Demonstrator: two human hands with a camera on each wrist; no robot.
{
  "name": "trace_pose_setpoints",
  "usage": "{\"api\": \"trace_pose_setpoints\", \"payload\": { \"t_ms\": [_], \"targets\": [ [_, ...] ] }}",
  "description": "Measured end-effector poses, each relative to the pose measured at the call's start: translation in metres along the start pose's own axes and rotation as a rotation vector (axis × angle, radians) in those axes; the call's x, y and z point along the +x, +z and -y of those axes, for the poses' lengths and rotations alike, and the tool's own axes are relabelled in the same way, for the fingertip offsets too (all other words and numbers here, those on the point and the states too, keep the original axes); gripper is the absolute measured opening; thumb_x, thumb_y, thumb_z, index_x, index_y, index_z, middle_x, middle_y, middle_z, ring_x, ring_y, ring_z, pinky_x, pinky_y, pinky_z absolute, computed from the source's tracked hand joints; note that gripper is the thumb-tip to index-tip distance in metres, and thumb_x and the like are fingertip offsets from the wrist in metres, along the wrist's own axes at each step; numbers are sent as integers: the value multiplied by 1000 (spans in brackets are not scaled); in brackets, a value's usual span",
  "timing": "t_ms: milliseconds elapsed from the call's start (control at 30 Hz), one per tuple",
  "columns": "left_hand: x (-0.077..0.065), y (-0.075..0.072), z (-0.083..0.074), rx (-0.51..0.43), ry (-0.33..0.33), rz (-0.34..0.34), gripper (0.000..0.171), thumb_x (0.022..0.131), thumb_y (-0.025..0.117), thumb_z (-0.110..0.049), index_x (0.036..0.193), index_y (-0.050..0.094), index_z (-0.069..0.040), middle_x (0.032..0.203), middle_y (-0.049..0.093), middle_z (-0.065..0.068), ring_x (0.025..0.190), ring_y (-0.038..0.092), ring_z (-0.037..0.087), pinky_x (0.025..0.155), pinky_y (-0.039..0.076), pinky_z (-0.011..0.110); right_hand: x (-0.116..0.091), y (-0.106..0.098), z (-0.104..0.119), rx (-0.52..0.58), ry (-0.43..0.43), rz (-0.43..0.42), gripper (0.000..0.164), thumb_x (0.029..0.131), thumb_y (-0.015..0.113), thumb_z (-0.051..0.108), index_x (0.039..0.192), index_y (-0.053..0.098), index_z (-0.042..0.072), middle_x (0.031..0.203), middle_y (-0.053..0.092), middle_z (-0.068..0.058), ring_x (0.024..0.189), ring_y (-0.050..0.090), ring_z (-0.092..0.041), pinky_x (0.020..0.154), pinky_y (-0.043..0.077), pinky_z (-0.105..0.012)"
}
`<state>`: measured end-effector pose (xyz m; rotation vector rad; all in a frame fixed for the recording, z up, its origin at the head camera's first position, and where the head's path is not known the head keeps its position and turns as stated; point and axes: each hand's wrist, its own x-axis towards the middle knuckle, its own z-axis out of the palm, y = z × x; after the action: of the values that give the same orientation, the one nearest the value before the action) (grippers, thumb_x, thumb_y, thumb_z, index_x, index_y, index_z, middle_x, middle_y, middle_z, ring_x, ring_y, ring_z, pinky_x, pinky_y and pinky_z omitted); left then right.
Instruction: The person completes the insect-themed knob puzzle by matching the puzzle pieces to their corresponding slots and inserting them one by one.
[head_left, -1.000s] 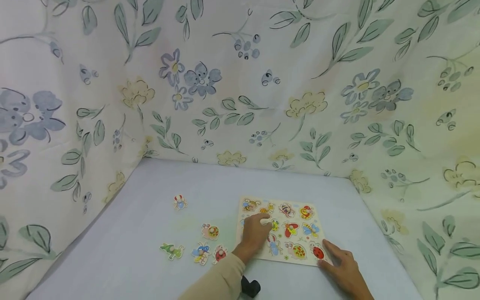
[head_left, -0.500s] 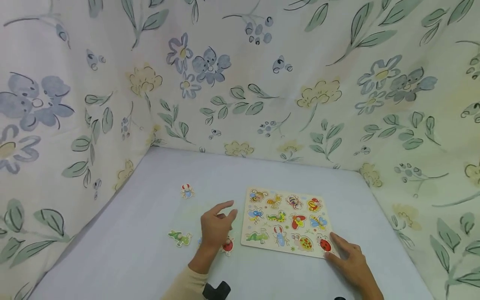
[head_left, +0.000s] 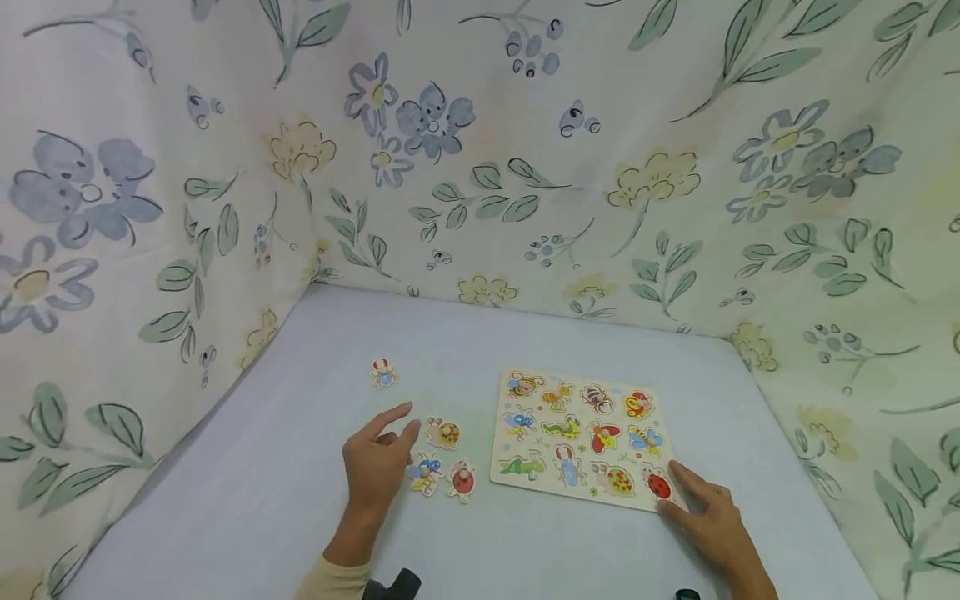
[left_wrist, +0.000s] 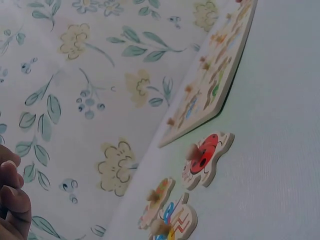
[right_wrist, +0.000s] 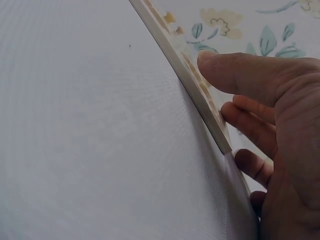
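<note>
My left hand (head_left: 375, 467) hovers over the table, thumb and index finger spread apart, with nothing visible between them. Beside it lie a blue mosquito piece (head_left: 425, 473), a red ladybug piece (head_left: 462, 480) and a snail piece (head_left: 444, 432); the grasshopper piece is hidden by the hand. The pieces have round knobs, as the left wrist view shows on the ladybug piece (left_wrist: 202, 159). My right hand (head_left: 712, 517) holds the near right corner of the wooden insect puzzle board (head_left: 551, 489), thumb on the near edge and fingers at the right side.
A beetle piece (head_left: 384, 372) lies alone farther back on the white table (head_left: 300, 392). Floral cloth (head_left: 480, 225) hangs behind and at both sides. A black device (head_left: 393, 586) is on the left wrist.
My left hand has moved from the puzzle board leftward past the loose pieces, to where the grasshopper piece lay. The right hand stays at the board's corner. The head view has shifted slightly.
</note>
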<state>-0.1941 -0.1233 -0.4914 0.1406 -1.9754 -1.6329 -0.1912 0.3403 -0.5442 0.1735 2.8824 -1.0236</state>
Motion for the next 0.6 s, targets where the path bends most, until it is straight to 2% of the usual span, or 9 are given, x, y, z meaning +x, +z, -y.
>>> {"api": "trace_pose_setpoints", "payload": {
  "t_ms": [200,333,600],
  "targets": [
    [-3,-10,8,49,-32,-43,26,81,75,-1,105,75,-10,47,54,3,36,48,16,34,30,23,0,2,0,-5,-8,2,88,80,72,54,148,38,9,151,31,-19,121,28,-43,91,25,-64],
    [-3,-16,12,72,-57,-53,26,81,75,-1,105,74,-9,48,56,6,36,47,14,35,30,22,0,1,2,-7,0,6,87,80,72,52,148,38,8,150,31,-20,123,27,-45,92,26,-66],
    [4,-22,17,86,-69,-66,26,82,74,-2,106,74,-10,47,55,5,35,46,15,35,31,22,0,-1,3,-8,22,27,89,81,72,53,148,36,7,151,29,-22,123,26,-45,93,26,-66]
  ]
}}
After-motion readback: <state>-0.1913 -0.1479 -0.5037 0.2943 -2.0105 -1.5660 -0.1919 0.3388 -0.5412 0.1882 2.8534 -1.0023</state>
